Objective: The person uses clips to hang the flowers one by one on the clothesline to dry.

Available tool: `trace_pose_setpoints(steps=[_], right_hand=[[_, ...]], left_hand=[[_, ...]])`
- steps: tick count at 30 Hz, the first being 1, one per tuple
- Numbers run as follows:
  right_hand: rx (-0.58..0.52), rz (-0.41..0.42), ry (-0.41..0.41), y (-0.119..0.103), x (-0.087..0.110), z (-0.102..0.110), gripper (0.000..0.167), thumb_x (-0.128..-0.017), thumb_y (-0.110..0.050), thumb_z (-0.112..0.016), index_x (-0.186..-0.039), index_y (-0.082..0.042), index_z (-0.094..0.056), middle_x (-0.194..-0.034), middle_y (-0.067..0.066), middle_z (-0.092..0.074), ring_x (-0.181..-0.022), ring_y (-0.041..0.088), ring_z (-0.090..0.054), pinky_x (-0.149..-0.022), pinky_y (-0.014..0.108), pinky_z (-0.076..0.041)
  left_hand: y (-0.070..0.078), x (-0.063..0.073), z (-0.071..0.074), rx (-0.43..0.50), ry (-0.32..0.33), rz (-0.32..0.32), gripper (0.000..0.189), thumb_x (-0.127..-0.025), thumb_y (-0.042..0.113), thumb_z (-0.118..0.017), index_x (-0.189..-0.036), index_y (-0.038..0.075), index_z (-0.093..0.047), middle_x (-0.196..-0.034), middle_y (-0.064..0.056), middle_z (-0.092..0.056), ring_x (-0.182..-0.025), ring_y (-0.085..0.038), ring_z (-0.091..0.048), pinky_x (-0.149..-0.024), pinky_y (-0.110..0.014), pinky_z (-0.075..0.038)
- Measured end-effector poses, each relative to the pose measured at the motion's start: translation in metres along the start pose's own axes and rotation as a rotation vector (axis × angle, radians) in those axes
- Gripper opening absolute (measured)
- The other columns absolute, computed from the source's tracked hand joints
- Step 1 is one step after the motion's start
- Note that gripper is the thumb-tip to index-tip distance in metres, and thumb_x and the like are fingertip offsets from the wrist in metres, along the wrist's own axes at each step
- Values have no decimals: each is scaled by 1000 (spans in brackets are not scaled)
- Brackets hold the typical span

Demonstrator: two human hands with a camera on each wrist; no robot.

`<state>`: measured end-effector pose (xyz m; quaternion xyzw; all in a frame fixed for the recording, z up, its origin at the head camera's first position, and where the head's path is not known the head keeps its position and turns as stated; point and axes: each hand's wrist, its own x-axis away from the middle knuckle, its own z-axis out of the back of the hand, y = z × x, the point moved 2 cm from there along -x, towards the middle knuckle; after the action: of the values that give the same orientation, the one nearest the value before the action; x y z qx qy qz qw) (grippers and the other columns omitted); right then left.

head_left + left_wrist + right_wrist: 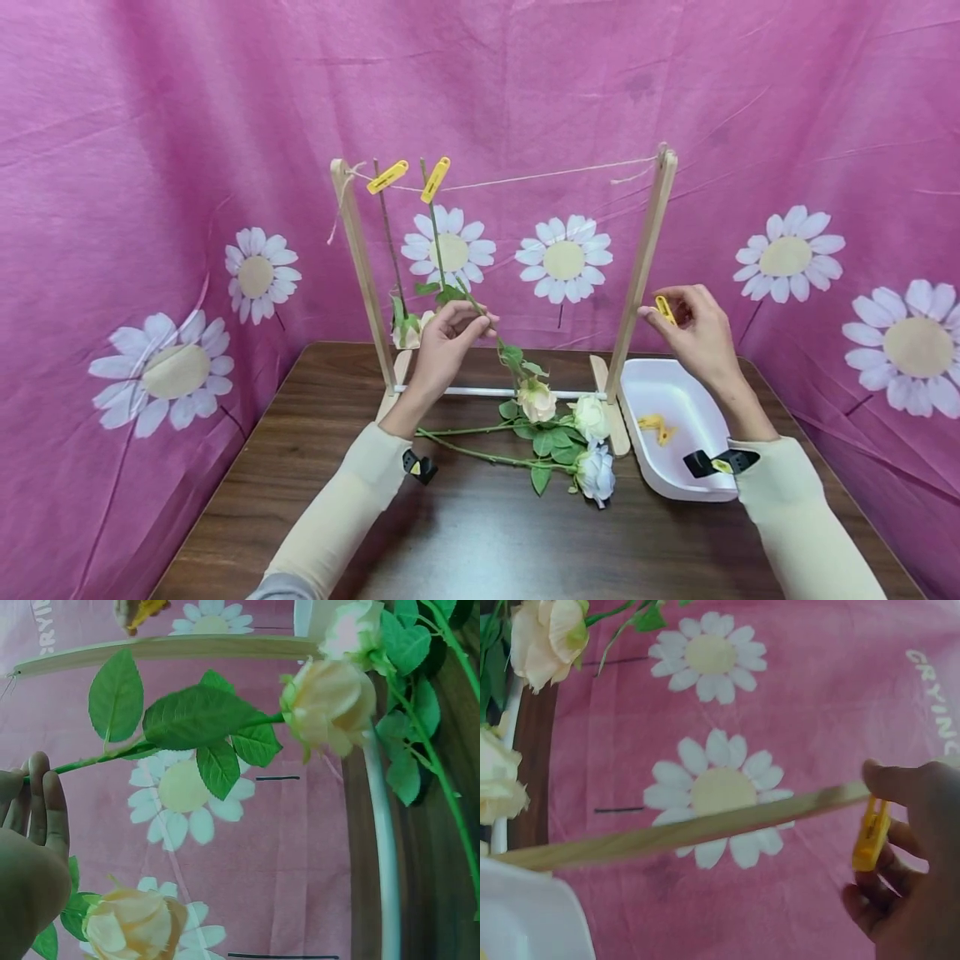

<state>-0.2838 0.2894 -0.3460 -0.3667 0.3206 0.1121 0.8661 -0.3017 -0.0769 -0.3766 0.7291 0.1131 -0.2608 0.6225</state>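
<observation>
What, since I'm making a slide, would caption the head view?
Left hand holds a rose, right hand a yellow clip; two clipped flowers hang from a string.

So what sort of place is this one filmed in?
Probably a makeshift filming booth rather than a lived-in room: pink daisy-print cloth hangs around the table, and the black wrist devices look like cameras.

2 roses (596, 473) lie on the table (465, 533), left of the tub (693, 408) containing clothespins (662, 432).
</observation>
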Motion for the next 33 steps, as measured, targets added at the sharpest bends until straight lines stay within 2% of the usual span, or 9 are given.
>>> trace_pose_setpoints(steps=[3, 4, 10, 11, 16, 20, 24, 27, 33], right_hand=[[-54, 0, 64, -11, 2, 2, 32, -91, -17, -87, -116, -1, -74, -95, 2, -55, -80, 8, -50, -68, 11, -39], [-71, 5, 69, -15, 2, 2, 32, -91, -17, -87, -117, -2, -75, -94, 1, -55, -80, 8, -50, -67, 10, -40], [-132, 56, 38, -40, -1, -5, 34, -88, -8, -88, -120, -6, -76, -97, 3, -62, -82, 1, -55, -70, 8, -45], [-139, 64, 29, -44, -2, -6, 34, -88, -7, -87, -120, -5, -76, -98, 4, -63, -83, 0, -56, -71, 8, -46], [-195, 106, -21, -65, -6, -15, 35, -89, -3, -86, -122, -5, -74, -101, 8, -68, -87, -4, -62, -79, 7, -51], [-256, 116, -54, -80, -12, -22, 36, -89, -3, -85, -123, -4, -73, -100, 6, -72, -87, -3, -66, -79, 9, -54], [-312, 89, -76, -93, -20, -29, 34, -91, -5, -84, -123, -4, -73, -96, -4, -72, -85, -2, -68, -78, 11, -56], [-344, 87, -76, -104, -26, -33, 32, -91, -4, -84, -121, -3, -74, -93, -10, -71, -81, 0, -68, -76, 13, -57], [-453, 113, -34, -129, -41, -39, 29, -90, 0, -83, -118, 2, -74, -91, -10, -70, -75, 6, -65, -67, 16, -54]], left_hand=[[3, -4, -1, -14, 6, -17, 21, -104, 3, -67, -123, -5, -67, -114, -26, -76, -88, -11, -76, -95, -38, -64], [4, -6, -1, -14, 6, -24, 21, -104, 4, -67, -123, -4, -67, -114, -25, -76, -89, -17, -76, -94, -36, -65], [16, -20, -7, -36, 20, -51, 22, -104, 3, -67, -123, -5, -69, -115, -30, -74, -90, -16, -75, -89, -34, -66], [18, -22, -8, -49, 25, -54, 22, -103, 4, -68, -123, -5, -69, -115, -30, -75, -90, -9, -73, -89, -33, -65], [26, -35, -10, -113, 55, -77, 22, -103, 8, -70, -122, -3, -72, -111, -15, -80, -89, -9, -70, -83, -27, -60], [34, -49, -12, -66, 76, -107, 23, -102, 5, -71, -121, -7, -71, -106, -7, -82, -89, -10, -68, -81, -23, -57], [41, -62, -14, 6, 89, -129, 21, -101, 0, -69, -120, -10, -69, -99, 4, -82, -90, -10, -71, -84, -23, -59], [46, -69, -16, 19, 93, -135, 23, -102, -1, -67, -122, -11, -67, -98, 11, -80, -91, -9, -73, -84, -24, -61], [54, -83, -18, 24, 84, -141, 25, -105, 3, -66, -126, -10, -67, -101, 4, -80, -97, -15, -76, -90, -33, -64]])
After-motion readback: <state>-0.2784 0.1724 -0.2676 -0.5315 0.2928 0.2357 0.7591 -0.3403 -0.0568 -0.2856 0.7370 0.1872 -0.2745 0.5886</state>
